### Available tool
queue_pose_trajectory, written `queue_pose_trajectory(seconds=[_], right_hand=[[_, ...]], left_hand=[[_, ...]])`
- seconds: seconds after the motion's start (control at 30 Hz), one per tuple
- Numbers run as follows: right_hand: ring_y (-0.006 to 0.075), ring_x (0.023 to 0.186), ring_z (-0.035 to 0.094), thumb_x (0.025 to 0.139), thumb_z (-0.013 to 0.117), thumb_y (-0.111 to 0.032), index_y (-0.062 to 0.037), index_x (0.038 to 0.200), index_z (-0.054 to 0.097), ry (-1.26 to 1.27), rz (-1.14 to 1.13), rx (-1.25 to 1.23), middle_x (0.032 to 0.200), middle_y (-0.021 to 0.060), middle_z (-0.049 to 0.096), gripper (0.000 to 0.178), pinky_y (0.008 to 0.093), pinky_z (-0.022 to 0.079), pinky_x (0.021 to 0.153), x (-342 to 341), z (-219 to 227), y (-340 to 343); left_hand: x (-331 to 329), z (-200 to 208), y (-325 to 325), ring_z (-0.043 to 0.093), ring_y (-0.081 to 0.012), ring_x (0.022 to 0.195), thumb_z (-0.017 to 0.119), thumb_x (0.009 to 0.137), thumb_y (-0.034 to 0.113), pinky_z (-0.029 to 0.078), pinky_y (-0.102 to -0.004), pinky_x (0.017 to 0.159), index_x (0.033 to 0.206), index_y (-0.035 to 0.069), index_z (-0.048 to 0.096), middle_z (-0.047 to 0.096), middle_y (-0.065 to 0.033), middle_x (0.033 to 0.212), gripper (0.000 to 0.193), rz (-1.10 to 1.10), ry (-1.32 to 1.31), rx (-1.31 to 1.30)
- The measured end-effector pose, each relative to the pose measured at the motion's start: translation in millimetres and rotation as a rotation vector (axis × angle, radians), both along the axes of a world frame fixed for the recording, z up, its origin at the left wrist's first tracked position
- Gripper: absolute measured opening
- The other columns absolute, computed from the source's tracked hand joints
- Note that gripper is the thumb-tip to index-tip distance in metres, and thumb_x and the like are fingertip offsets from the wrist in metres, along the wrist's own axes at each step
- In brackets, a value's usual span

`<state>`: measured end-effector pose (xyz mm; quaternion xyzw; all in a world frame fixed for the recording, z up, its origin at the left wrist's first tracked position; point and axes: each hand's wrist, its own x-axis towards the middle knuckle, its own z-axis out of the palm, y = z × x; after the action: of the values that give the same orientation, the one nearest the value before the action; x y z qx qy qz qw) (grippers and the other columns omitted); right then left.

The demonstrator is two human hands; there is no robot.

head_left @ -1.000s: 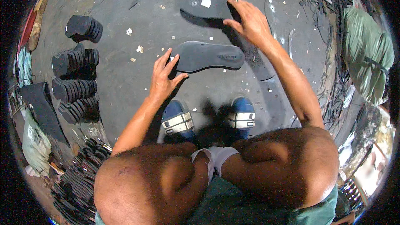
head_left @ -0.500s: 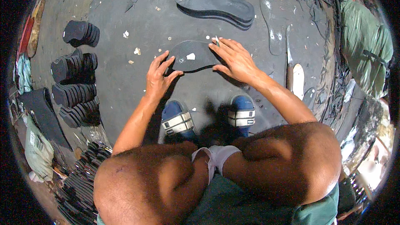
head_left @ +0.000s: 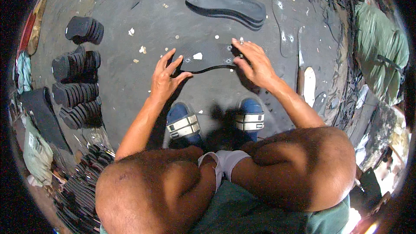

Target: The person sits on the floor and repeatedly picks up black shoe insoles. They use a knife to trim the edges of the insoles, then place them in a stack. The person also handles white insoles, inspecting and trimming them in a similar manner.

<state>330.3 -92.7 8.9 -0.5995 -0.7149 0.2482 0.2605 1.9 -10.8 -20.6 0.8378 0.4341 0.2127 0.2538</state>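
Note:
A dark textured shoe sole with a white patch lies crosswise on the dark floor, before my feet. My left hand is at its left end, thumb and fingers spread apart around the edge. At the other end is my right hand, fingers stretched and thumb apart from them. Something small and pale shows by its fingertips, too small to name. Just beyond lies a stack of black soles. To the right are a thin sole-shaped piece and a knife with a dark handle.
Several stacks of small black pieces stand at the left. A pale sole-shaped piece lies beside the knife handle. Dark scraps and a green bag line the right side. My sandalled feet are close below the sole.
My right hand has moved right along the sole, uncovering more of its right end. The left hand has barely moved and stays at the left end.

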Motion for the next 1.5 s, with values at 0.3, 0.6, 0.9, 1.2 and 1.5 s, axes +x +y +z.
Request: queue_pose_trajectory(seconds=[0.3, 0.6, 0.9, 1.2, 1.5], right_hand=[[0.035, 0.091, 0.067, 0.099, 0.066, -0.014, -0.0019, 0.121, 0.069, -0.043, 0.035, -0.067, 0.099, 0.0164, 0.071, 0.025, 0.0429, 0.05, 0.081, -15.2, 8.1, -15.1], [0.0362, 0.089, 0.063, 0.097, 0.067, -0.018, -0.0041, 0.116, 0.069, -0.123, 0.108, -0.031, 0.098, 0.0164, 0.069, 0.023, 0.0458, 0.049, 0.082, -17.1, -3.7, -11.3], [0.0379, 0.092, 0.06, 0.097, 0.065, -0.017, -0.0052, 0.106, 0.069, -0.124, 0.095, -0.043, 0.094, 0.0164, 0.065, 0.015, 0.0478, 0.047, 0.083, -25.7, -2.3, -2.7], [0.0392, 0.093, 0.064, 0.1, 0.063, -0.016, -0.0041, 0.11, 0.07, -0.072, -0.113, -0.026, 0.097, 0.0178, 0.068, 0.017, 0.0495, 0.049, 0.085, -20.3, 0.6, 15.9], [0.0394, 0.089, 0.062, 0.099, 0.063, -0.017, -0.0034, 0.11, 0.069, -0.176, -0.02, -0.003, 0.094, 0.018, 0.067, 0.018, 0.0488, 0.048, 0.083, -17.1, -11.0, 27.4]], left_hand=[[7.6, -7.4, 0.7, 0.059, -0.0373, 0.131, 0.096, 0.067, 0.03, 0.046, -0.0521, 0.112, 0.127, 0.007, 0.069, 0.059, -0.0128, 0.149, 0.069, 0.016, -0.085, -0.07], [7.3, -8.0, -1.5, 0.059, -0.0378, 0.13, 0.095, 0.069, 0.03, 0.047, -0.0513, 0.11, 0.124, 0.007, 0.072, 0.059, -0.0127, 0.148, 0.064, 0.007, -0.054, -0.016], [7.7, -9.0, -0.3, 0.06, -0.0372, 0.126, 0.095, 0.068, 0.028, 0.051, -0.0462, 0.106, 0.121, 0.005, 0.074, 0.059, -0.014, 0.147, 0.061, -0.001, -0.012, 0.02], [6.8, -7.5, -2.3, 0.057, -0.0375, 0.134, 0.095, 0.068, 0.031, 0.046, -0.0497, 0.113, 0.124, 0.008, 0.073, 0.058, -0.0123, 0.151, 0.065, 0.025, -0.047, -0.107], [11.0, -3.2, -1.7, 0.06, -0.0356, 0.128, 0.095, 0.067, 0.028, 0.052, -0.0448, 0.106, 0.121, 0.004, 0.074, 0.061, -0.0129, 0.146, 0.062, 0.026, -0.032, -0.032]])
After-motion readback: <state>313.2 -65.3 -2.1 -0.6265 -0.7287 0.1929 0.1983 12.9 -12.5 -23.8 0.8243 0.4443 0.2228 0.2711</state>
